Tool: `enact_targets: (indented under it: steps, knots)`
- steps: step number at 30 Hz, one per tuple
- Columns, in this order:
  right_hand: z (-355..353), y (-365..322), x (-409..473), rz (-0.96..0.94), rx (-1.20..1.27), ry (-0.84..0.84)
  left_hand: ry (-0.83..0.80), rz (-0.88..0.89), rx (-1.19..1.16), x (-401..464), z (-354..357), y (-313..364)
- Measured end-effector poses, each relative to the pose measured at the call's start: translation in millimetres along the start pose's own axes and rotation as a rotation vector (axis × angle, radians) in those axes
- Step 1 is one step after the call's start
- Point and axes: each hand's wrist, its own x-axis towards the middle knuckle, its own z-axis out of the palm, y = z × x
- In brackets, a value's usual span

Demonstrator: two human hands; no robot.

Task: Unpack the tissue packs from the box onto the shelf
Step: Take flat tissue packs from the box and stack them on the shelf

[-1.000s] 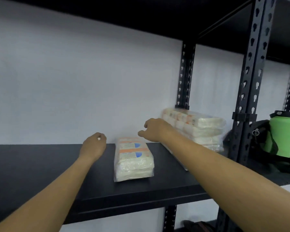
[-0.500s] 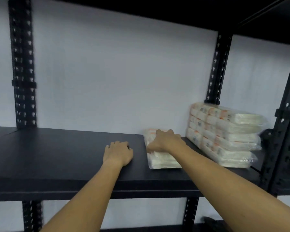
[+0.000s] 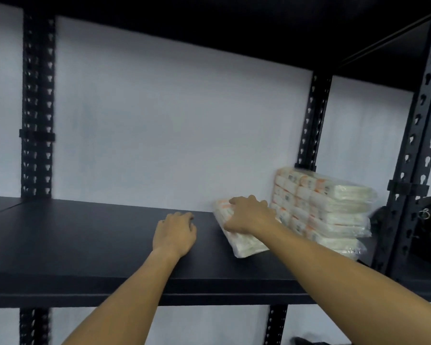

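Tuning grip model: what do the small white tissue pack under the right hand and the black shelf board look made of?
Small white tissue pack: soft paper in thin clear plastic film, glossy; the wrap shines and wrinkles at the edges. Black shelf board: matte, smooth, rigid; probably painted metal or laminate, cannot tell which. The black slotted upright looks like painted steel.

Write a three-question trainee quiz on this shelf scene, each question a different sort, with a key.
1. True or false: the left hand holds a tissue pack.
2. The right hand rests on: A) the small tissue pack, B) the large bundle, C) a bottle.
3. Fill in: the large bundle stands at the ____ end of the shelf.

Key: 1 false, it lies on the bare shelf; 2 A; 3 right.
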Motion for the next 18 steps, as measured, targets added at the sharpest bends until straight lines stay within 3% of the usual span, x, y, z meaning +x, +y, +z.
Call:
enact_targets:
  steps: [12, 18]
  knots:
    - [-123.8, 64.8, 25.2, -0.132, -0.376, 0.543, -0.039, -0.013, -0.240, 32.7, 24.9, 76.8]
    - [-157.1, 115.7, 50.8, -0.067, -0.588, 0.588, -0.173, -0.006, -0.196, 36.1, 64.9, 107.6]
